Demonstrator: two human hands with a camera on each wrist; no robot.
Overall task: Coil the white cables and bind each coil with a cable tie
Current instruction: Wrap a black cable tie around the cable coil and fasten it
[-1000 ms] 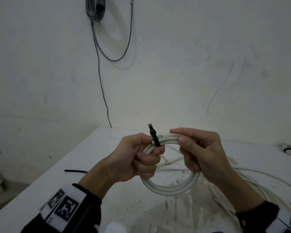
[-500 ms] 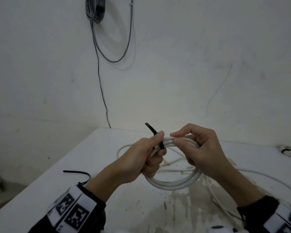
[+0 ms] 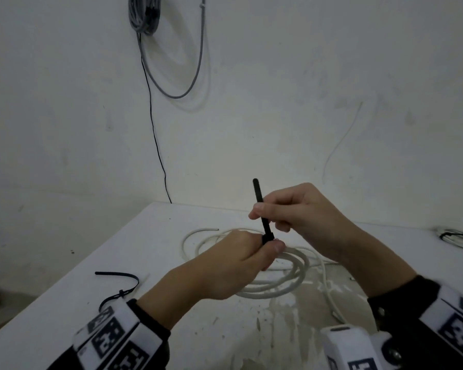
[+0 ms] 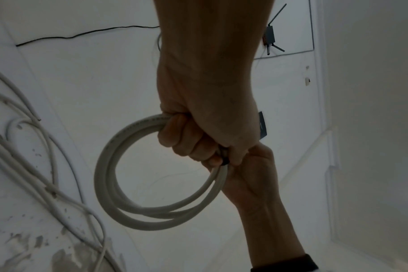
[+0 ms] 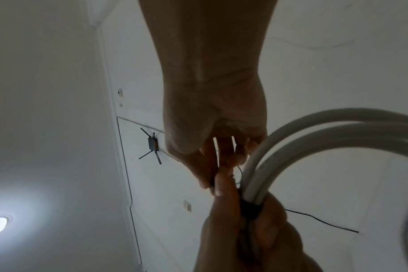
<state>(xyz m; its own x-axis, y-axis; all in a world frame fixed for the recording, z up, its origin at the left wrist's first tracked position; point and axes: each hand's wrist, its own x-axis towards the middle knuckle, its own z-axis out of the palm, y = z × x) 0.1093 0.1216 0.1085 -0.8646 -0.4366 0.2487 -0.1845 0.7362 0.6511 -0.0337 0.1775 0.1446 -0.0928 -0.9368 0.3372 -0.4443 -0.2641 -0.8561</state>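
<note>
**Inspector:** State of the left hand (image 3: 225, 268)?

**Assistant:** Clenched round the white cable coil (image 3: 286, 279). The fingers wrap the bundled turns at the top of the loop; the remainder of the coil hangs below and to the right of that fist, above the white table (image 3: 118, 263). The left wrist view confirms it: several turns form a ring (image 4: 128, 184) beneath the curled fingers.

**Inspector:** And the cable tie?

**Assistant:** The black cable tie (image 3: 261, 209) is wrapped round the coil directly at the left thumb. Its band (image 5: 250, 209) circles the turns where they enter the fist. The free tail stands up from the left hand, tilted slightly left.

**Inspector:** Right hand?

**Assistant:** The right hand (image 3: 305, 212) sits just above and to the right of the left one, pinching the tie's tail between thumb and forefinger. The other fingers are curled in (how far the tie is tightened, I cannot tell).

**Inspector:** Anything else nearby?

**Assistant:** Loose white cable (image 3: 198, 236) lies on the table beyond both hands and trails off under the right forearm. A spare black tie (image 3: 123, 284) lies left of the left forearm, well apart from the coil. A bound coil (image 3: 459, 237) lies far right of the right hand, and a grey cable (image 3: 171, 62) hangs on the wall.
</note>
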